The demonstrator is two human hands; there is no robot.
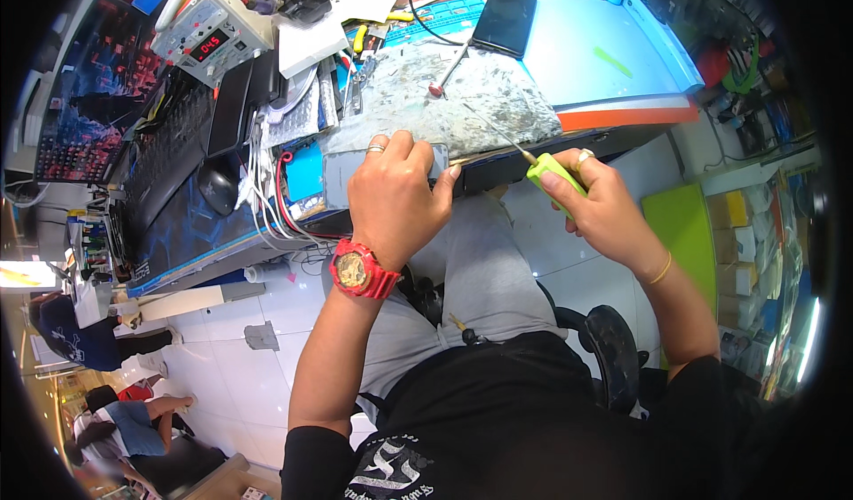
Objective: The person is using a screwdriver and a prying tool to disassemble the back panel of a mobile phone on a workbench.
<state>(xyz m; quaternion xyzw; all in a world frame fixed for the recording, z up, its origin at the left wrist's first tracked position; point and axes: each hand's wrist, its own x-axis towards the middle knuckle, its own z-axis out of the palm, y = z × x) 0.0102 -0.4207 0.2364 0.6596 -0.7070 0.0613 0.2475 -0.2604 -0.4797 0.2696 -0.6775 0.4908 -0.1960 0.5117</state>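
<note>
The cluttered desk (613, 134) carries a stained, scuffed whitish-grey work mat (404, 82) beside a smooth light-blue sheet (577, 51). Along its near edge lies a thin, flat, grey rectangular phone-shaped slab (337, 178), partly covered by the left hand (400, 189), its fingers bent; whether they grip it I cannot tell. The right hand (597, 198) is wrapped round the chunky lime-green handle of a slender metal-shafted tool (542, 170) slanting over the mat.
</note>
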